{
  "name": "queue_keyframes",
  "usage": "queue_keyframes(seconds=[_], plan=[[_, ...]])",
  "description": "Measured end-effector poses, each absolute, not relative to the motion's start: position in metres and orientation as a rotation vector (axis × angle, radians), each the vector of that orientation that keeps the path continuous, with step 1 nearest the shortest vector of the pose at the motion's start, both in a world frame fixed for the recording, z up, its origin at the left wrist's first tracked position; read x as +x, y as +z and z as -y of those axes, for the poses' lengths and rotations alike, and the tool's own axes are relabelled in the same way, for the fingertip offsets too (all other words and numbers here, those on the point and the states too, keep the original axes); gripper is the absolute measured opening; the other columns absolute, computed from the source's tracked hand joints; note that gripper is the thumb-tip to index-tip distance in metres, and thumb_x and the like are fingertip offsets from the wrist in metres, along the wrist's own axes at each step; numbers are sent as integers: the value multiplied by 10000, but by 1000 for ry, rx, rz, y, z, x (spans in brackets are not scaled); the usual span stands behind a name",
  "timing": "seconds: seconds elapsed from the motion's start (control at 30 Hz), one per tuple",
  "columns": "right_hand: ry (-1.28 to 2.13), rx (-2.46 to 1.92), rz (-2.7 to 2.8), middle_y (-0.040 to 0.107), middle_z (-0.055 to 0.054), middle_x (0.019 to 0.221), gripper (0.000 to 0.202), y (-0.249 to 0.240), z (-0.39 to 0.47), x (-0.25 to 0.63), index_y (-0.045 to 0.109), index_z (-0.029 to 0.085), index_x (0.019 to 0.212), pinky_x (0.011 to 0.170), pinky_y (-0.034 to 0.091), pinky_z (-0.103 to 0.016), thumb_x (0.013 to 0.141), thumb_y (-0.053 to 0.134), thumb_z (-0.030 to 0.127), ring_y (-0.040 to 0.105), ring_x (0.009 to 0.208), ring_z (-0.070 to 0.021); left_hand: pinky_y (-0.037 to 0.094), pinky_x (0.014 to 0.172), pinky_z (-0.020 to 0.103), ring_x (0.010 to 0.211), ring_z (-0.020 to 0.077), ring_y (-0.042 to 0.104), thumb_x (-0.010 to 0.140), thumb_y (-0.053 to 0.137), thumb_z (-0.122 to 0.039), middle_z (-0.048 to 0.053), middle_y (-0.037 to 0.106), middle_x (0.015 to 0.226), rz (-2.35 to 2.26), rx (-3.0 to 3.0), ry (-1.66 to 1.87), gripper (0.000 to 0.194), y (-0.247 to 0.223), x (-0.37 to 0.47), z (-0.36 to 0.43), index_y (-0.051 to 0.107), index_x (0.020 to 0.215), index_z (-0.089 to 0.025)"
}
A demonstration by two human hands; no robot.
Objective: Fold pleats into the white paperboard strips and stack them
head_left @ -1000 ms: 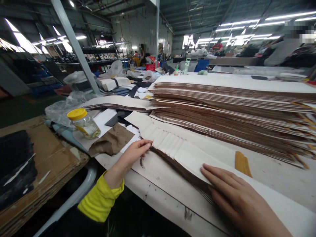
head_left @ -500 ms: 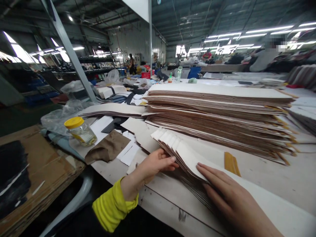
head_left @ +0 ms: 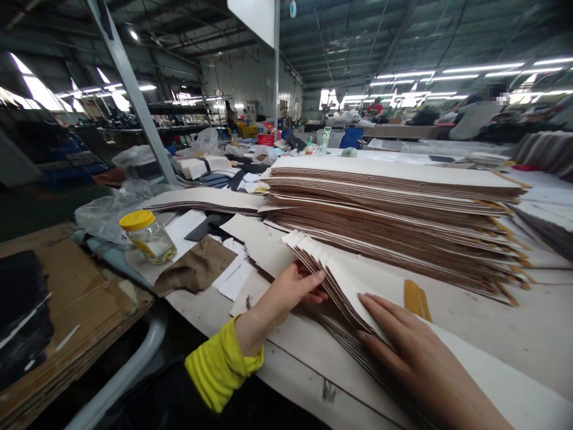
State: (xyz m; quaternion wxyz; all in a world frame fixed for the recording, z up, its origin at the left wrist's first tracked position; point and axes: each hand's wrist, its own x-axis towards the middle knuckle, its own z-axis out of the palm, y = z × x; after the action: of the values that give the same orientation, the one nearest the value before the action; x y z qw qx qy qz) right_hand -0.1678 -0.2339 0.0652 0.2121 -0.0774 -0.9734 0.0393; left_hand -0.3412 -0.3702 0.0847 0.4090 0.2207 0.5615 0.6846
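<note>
A bundle of long sheets [head_left: 353, 286], white on top with brown edges, lies bent upward on the table in front of me, its far ends fanned in steps. My right hand [head_left: 407, 340] grips the bundle's near side, fingers flat on the white face and thumb at the lower edges. At the left edge of the fanned part is my left hand [head_left: 290, 292], its thumb against the sheet edges and its other fingers curled, partly hidden behind them. More sheets lie beneath the lifted part. A yellow strip piece [head_left: 416, 298] shows just beyond my right hand.
A tall pile of similar sheets [head_left: 385, 215] stands behind the bundle. To the left are a yellow-lidded jar [head_left: 150, 236], a brown scrap [head_left: 197, 266], clear plastic bags [head_left: 120, 206] and a slanted metal post [head_left: 134, 95]. Cardboard [head_left: 85, 298] lies at far left. Other people work farther back.
My left hand has moved slightly right and up along the sheet edges. The fanned ends have shifted slightly right, and the lifted sheets stand a little steeper. My right hand keeps its grip.
</note>
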Motion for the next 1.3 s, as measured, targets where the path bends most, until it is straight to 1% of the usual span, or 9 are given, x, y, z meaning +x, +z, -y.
queue_keyframes(seconds=[0.2, 0.43, 0.73, 0.87, 0.93, 1.03, 1.1, 1.2, 1.3], plan=[[36, -206, 2726, 617, -116, 1099, 399, 71, 232, -166, 566, 112, 1132, 801, 527, -360, 835, 410, 328, 609, 949, -221, 471, 509, 183, 596, 89, 600, 686, 663, -411, 60, 613, 898, -1418, 607, 1748, 484, 77, -343, 368, 469, 1048, -153], [87, -220, 2762, 625, -92, 1095, 363, 76, 228, -167, 569, 148, 1128, 795, 532, -361, 826, 424, 290, 612, 948, -215, 481, 518, 183, 608, 89, 605, 703, 657, -390, 53, 618, 894, -1389, 563, 1770, 447, 69, -345, 368, 476, 1044, -164], [59, -192, 2772, 650, -92, 1039, 352, 82, 226, -170, 580, 137, 1102, 762, 544, -340, 832, 386, 251, 632, 896, -204, 493, 542, 194, 618, 95, 603, 699, 656, -390, 43, 603, 819, -1405, 514, 1775, 367, 66, -343, 371, 502, 933, -152], [32, -193, 2778, 654, -88, 1031, 348, 81, 226, -170, 579, 137, 1092, 751, 545, -327, 836, 368, 245, 636, 884, -197, 475, 495, 223, 547, 102, 577, 734, 603, -413, 41, 591, 769, -1607, 612, 1691, 350, 62, -346, 376, 491, 936, -150], [19, -196, 2777, 652, -90, 1035, 351, 81, 227, -170, 576, 134, 1092, 751, 543, -318, 837, 357, 238, 633, 893, -194, 478, 504, 265, 544, 124, 567, 751, 580, -404, 57, 595, 783, -1871, 690, 1609, 406, 59, -348, 383, 452, 1034, -144], [-24, -188, 2760, 652, -100, 1029, 361, 80, 231, -170, 576, 118, 1085, 740, 545, -322, 831, 344, 227, 635, 882, -197, 486, 751, 414, 882, 241, 582, 731, 616, -339, 167, 521, 1115, -2458, 849, 1570, 698, 57, -351, 394, 236, 1288, -158], [-60, -179, 2747, 651, -103, 1026, 362, 79, 234, -169, 574, 113, 1086, 723, 549, -331, 826, 349, 226, 638, 866, -203, 376, 924, 489, 1173, 311, 408, 725, 628, -272, 204, 334, 1326, -2822, 1042, 1465, 812, 58, -350, 400, 123, 1354, -180], [-134, -148, 2721, 646, -107, 1029, 358, 77, 240, -169, 570, 113, 1087, 687, 552, -329, 820, 358, 222, 632, 867, -209, 242, 1012, 530, 1315, 321, 174, 759, 554, -136, 160, 210, 1423, -3071, 1501, 1101, 673, 66, -344, 399, 233, 1345, -215], [-231, -117, 2658, 651, -122, 989, 353, 76, 245, -169, 574, 100, 1062, 667, 547, -325, 810, 351, 205, 629, 847, -213, 190, 1037, 527, 1321, 279, 187, 792, 463, -74, 97, 327, 1397, -2944, 1965, 705, 493, 75, -338, 390, 413, 1253, -245]])
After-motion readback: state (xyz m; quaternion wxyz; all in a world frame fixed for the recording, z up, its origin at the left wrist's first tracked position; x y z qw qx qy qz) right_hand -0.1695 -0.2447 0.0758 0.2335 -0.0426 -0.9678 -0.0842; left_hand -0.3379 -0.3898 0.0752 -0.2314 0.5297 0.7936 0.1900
